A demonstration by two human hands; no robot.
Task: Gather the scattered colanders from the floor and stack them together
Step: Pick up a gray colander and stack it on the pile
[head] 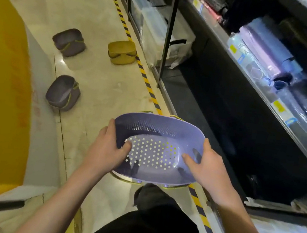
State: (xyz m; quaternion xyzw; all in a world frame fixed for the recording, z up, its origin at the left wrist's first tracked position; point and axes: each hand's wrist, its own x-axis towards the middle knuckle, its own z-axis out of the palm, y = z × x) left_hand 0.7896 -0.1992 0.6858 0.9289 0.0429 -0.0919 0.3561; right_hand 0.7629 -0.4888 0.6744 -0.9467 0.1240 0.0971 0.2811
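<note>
Purple colander (157, 137) held between both hands' grip.

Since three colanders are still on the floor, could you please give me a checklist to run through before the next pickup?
1. Purple colander held by left hand and right hand: ok.
2. Near grey colander within view, lying tilted: ok.
3. Far grey colander and yellow colander visible, apart: ok.
4. Floor path free of obstacles: ok.
5. A hand free to grab: not ok.
6. Whether sizes nest: cannot tell.
</note>
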